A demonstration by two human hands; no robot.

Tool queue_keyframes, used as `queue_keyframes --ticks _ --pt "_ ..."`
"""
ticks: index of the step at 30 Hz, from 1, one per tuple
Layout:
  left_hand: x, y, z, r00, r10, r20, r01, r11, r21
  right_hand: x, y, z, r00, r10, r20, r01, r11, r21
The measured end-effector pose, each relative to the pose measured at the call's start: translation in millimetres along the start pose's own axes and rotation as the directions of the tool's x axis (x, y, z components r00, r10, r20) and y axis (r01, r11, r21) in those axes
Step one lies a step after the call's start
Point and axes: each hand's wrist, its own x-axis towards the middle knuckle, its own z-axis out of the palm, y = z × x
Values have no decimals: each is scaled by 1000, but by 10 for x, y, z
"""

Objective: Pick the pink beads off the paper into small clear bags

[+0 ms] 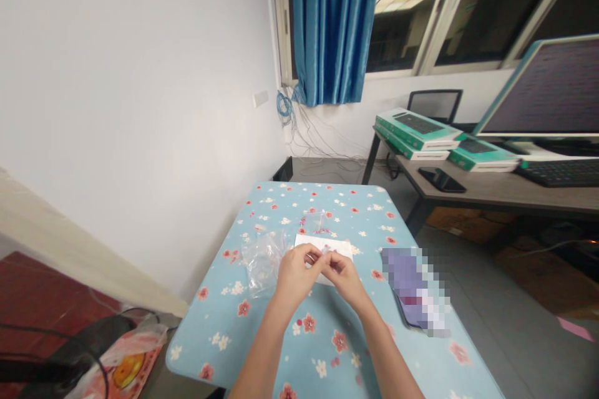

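Observation:
My left hand (pixel 297 267) and my right hand (pixel 343 272) meet fingertip to fingertip above a white sheet of paper (pixel 345 249). Both are closed in a pinch. Whatever sits between the fingertips is too small and hidden to name. Left of my left hand, a crumpled clear plastic bag (pixel 260 265) lies on the flowered blue tablecloth (pixel 262 324). Beyond the paper is a smaller clear bag (pixel 315 221) with tiny reddish bits in or beside it.
A pixelated purple item (pixel 406 280) lies near the table's right edge. On the desk at right are green-and-white keyboard boxes (pixel 416 131), a phone (pixel 442 179), a monitor (pixel 552 87) and a black keyboard (pixel 564 169). A white wall (pixel 140 106) borders the left side.

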Motion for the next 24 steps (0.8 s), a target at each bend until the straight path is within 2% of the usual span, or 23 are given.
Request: queue_keyframes --ticks 3,7,11,14,19,24 --pt "-15 -17 -35 999 1 40 -4 997 80 -40 -66 1 998 -30 46 35 995 -94" --pt "-26 -107 -63 999 37 16 -39 992 118 -71 -174 -25 996 -37 83 48 990 -134" --pt "-58 -126 -4 994 103 -28 -91 957 276 -78 -198 -30 997 -45 68 57 979 -194" --pt "-86 -107 65 984 167 -60 -133 918 375 -86 -165 -3 997 -72 3 70 950 -304" --pt "-114 -91 128 973 193 -122 -125 897 425 -102 -188 74 972 -205 -117 106 823 -558" --pt "-115 -68 134 975 163 -152 -92 917 389 -106 -313 140 948 -292 -129 104 665 -739"
